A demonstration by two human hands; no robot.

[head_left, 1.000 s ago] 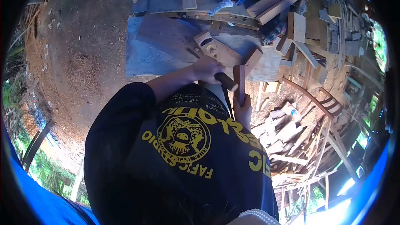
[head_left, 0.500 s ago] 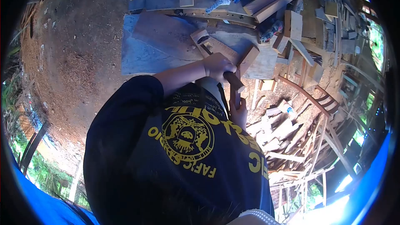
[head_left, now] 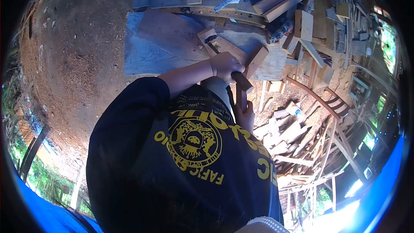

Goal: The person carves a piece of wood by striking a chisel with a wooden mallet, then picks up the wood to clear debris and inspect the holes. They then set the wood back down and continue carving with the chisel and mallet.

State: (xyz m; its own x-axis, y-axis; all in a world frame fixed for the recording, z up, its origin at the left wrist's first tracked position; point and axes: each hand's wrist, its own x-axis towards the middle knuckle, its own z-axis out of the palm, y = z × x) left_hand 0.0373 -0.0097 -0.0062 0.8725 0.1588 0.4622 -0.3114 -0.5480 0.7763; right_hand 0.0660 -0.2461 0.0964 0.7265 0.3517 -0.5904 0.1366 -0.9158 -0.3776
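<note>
Gripping 1 wooden-handled tool, your left hand has its fingers wrapped tight round the grip; its handle end points down toward the narrow wood strip; strip stands near-upright, long axis running toward your chest; your right hand clasps its lower end from beneath, fingers curled shut; left forearm reaches across the counter; 1 slotted wooden block lies just beyond the knuckles.

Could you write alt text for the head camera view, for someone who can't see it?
A person in a dark printed shirt grips a wooden tool handle in one hand and a narrow wood piece in the other hand, beside a cluttered workbench.
</note>
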